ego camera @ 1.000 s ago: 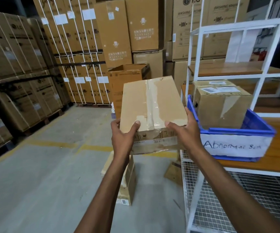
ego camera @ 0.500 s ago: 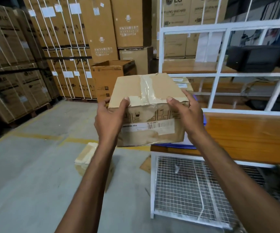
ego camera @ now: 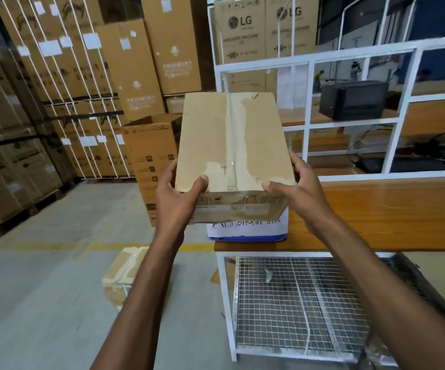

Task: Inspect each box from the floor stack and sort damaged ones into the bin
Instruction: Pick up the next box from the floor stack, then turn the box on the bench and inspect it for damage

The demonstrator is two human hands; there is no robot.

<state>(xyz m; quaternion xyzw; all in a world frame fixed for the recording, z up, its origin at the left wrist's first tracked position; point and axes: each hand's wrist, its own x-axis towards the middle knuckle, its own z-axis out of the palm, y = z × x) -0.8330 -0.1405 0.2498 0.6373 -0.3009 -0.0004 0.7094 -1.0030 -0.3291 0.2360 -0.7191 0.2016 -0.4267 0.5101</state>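
I hold a brown cardboard box [ego camera: 229, 140] at chest height, its taped top facing me and peeled patches along the tape. My left hand [ego camera: 180, 198] grips its near left corner, thumb on top. My right hand [ego camera: 296, 188] grips the near right corner the same way. The box hangs directly above the blue bin [ego camera: 245, 231], of which only the white hand-written label and lower edge show. On the floor to the lower left lies the stack of boxes [ego camera: 125, 271].
The bin stands on a wooden shelf [ego camera: 376, 209] of a white metal rack [ego camera: 224, 303] with a wire-mesh lower side. An open carton [ego camera: 152, 156] stands on the floor behind. Tall stacked cartons line the left and back. A black printer [ego camera: 354, 100] sits on a rear shelf.
The box has tilted so its top faces me more and its front label shows less. The view has swung right, and the box now covers the bin.
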